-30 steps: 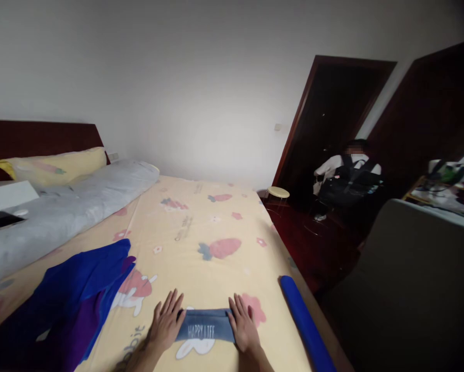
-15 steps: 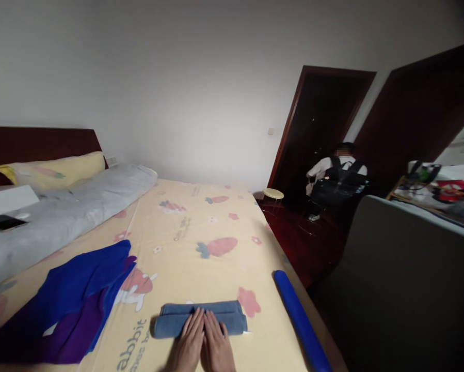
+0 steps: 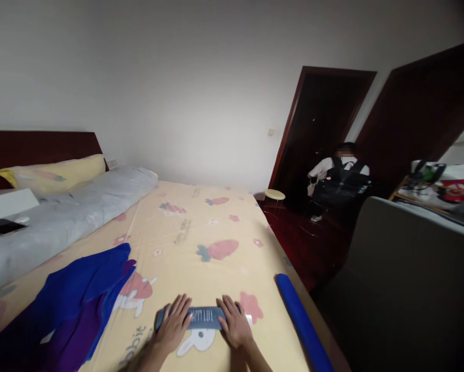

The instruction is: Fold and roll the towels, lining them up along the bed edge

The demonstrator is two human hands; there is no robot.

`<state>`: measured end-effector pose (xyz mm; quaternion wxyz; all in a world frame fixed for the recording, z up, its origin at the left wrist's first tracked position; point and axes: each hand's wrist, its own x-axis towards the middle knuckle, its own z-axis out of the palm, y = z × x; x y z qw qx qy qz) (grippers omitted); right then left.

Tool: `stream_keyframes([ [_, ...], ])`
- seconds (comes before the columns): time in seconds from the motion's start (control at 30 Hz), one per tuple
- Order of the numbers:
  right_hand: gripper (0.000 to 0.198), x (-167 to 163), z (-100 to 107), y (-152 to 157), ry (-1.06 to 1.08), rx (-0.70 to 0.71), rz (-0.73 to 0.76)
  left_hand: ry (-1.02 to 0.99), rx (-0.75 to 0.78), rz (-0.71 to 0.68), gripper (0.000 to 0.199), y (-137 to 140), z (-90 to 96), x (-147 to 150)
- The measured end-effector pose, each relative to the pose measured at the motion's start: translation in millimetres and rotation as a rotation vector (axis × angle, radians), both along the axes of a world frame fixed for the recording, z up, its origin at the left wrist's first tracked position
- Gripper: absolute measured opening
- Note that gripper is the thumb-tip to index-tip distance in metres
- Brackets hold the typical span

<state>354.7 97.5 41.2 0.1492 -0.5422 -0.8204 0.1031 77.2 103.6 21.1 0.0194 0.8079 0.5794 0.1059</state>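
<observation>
A blue-grey towel [image 3: 204, 319], folded over into a narrow strip, lies crosswise on the printed bed sheet [image 3: 201, 217] in front of me. White lettering reading HAPPY LIFE shows on it, and a white tag sticks out at its right end. My left hand [image 3: 174, 321] rests palm down across the towel's left part, fingers stretched out over it. Over the right part lies my right hand [image 3: 234, 319], also palm down with its fingers extended. Both hands are open and touch the towel. A blue rolled cloth [image 3: 303, 320] lies apart, along the bed's right edge.
Left of my hands is a crumpled blue and purple cloth [image 3: 84, 294]. A grey quilt [image 3: 80, 206], a phone [image 3: 4, 226] and a yellow pillow [image 3: 57, 173] are farther left. A stool [image 3: 274, 195], a seated person [image 3: 342, 178] and a dark panel [image 3: 410, 284] stand to the right.
My hands were together on the middle of a wider folded towel; now they are spread to its two ends. The towel has become narrower, with its lettering face up.
</observation>
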Motion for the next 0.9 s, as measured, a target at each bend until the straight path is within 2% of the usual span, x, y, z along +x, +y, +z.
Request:
stream_keyframes([
  [0.13,0.052,1,-11,-1,0.053,0.002,-0.02,-0.008,0.012,0.013,0.049,0,-10.6,-3],
  [0.3,0.052,18,-13,-5,0.131,-0.069,-0.05,0.01,0.008,-0.104,0.054,-9,-1.3,-26],
  [0.4,0.057,35,-11,-9,0.119,-0.154,-0.087,0.049,-0.024,-0.101,0.066,-19,4.6,-46],
  [0.5,0.06,44,-1,-8,0.052,-0.231,-0.091,0.099,-0.123,-0.038,0.075,-23,13.6,-54],
  [0.63,0.059,34,17,-11,0.009,-0.101,-0.045,0.153,-0.19,-0.003,0.075,-21,30.5,-45],
  [0.73,0.068,24,25,-22,-0.032,-0.141,0.064,0.189,-0.182,-0.016,0.076,-23,40.3,-44],
  [0.83,0.072,20,34,-30,-0.082,-0.225,-0.008,0.211,-0.207,0.021,0.077,-26,46.2,-56],
  [0.9,0.064,21,47,-27,-0.104,-0.213,-0.069,0.233,-0.235,0.086,0.077,-28,49.3,-68],
])
